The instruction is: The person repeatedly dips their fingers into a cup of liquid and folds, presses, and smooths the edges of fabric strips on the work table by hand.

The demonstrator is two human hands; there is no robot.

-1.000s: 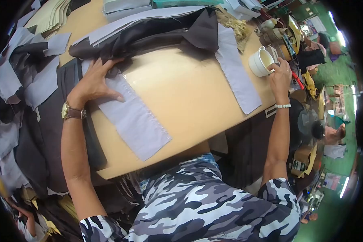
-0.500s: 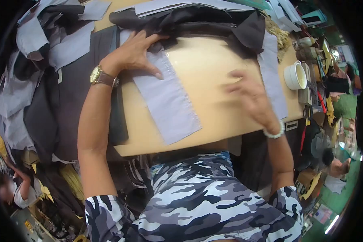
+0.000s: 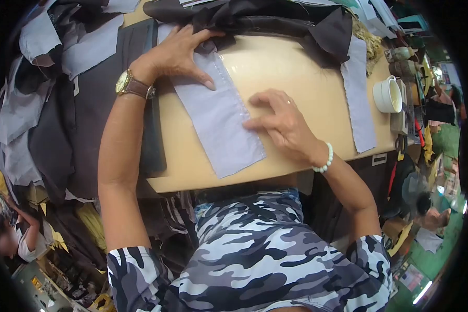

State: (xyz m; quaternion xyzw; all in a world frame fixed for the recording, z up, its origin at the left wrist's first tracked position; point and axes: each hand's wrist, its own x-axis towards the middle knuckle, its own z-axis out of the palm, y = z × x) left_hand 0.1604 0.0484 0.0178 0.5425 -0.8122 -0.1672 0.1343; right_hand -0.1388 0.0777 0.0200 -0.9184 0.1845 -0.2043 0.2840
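A light grey-lilac cloth piece with a stitched edge, a pocket bag by its look [image 3: 221,130], lies flat on the tabletop [image 3: 291,78]. My left hand [image 3: 179,56] rests spread over its upper end, thumb on the cloth and fingers reaching toward the dark fabric [image 3: 255,21]. My right hand [image 3: 286,122] is beside the stitched right edge, fingers apart and partly bent. Its fingertips are at that edge; whether they touch it I cannot tell. A second lilac cloth piece [image 3: 360,99] hangs down from the dark garment on the right.
A white cup [image 3: 387,95] stands at the right. Jars [image 3: 399,54] and tools sit behind it. Dark and grey cloth pieces [image 3: 23,125] heap up on the left. The table's front edge [image 3: 208,186] runs close to my body. Another person [image 3: 28,236] is at the far left.
My right hand has moved left and inward, from over the bare tabletop to the cloth's right edge. My left hand stays spread on the upper end of the cloth.
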